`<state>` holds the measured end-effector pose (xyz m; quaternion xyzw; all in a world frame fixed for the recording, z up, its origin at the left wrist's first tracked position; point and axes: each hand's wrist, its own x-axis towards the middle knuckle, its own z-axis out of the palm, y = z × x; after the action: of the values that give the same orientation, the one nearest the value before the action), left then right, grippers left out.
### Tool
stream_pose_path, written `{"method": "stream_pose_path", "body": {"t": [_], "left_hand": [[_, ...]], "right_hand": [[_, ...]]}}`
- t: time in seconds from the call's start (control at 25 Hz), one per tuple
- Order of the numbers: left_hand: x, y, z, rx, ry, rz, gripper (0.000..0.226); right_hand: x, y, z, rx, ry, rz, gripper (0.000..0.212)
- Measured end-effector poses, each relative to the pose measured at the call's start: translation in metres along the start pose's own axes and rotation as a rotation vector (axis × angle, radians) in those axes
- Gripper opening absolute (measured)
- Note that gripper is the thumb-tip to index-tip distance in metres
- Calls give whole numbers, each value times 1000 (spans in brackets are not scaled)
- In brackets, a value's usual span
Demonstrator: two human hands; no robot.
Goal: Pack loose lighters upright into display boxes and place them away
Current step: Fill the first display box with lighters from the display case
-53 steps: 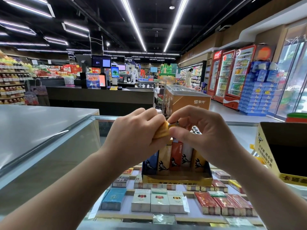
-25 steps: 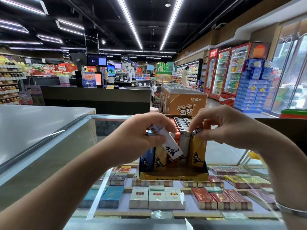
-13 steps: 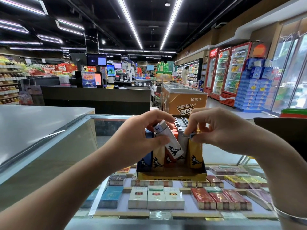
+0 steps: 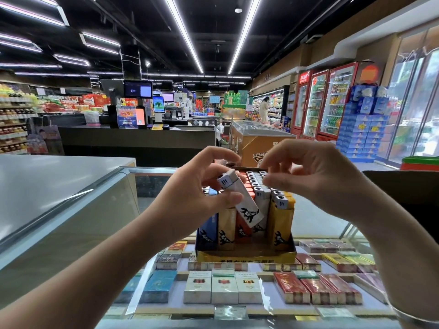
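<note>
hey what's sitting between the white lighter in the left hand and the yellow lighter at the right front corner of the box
In the head view, one upright white lighter stands in the display box's front row, between the tilted white lighter gripped by the left hand and the yellow corner lighter.

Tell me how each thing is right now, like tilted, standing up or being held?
White lighter: tilted, held by the left hand, not in the box yet.
Packed lighters: upright in rows.
Box: open-topped, nearly full, on the glass counter.
Right hand: fingers curled over the packed lighters' tops; contact unclear.
</note>
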<state>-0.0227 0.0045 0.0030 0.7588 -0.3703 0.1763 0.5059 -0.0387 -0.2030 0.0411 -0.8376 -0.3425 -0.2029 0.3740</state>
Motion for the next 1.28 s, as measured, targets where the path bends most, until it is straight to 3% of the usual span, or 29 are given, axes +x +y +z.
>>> {"method": "stream_pose_path", "body": {"t": [0.08, 0.24, 0.52, 0.64, 0.72, 1.08, 1.28], "left_hand": [[-1, 1, 3, 49, -16, 31, 51], [-4, 1, 10, 126, -24, 117, 60], [-3, -3, 13, 253, 25, 64, 68], [-2, -8, 11, 468, -38, -15, 76], [-1, -12, 9, 621, -88, -83, 84], [-1, -17, 6, 617, -134, -91, 52], [0, -19, 5, 611, -141, -83, 53]], "right_hand": [[0, -4, 8, 54, 27, -42, 29], [1, -4, 29, -121, -4, -114, 19], [2, -4, 25, -54, -3, -69, 20], [2, 0, 10, 45, 71, -5, 18], [3, 3, 5, -27, 85, 9, 24], [3, 6, 15, -240, -56, -42, 25], [4, 9, 19, -314, -103, -2, 25]]}}
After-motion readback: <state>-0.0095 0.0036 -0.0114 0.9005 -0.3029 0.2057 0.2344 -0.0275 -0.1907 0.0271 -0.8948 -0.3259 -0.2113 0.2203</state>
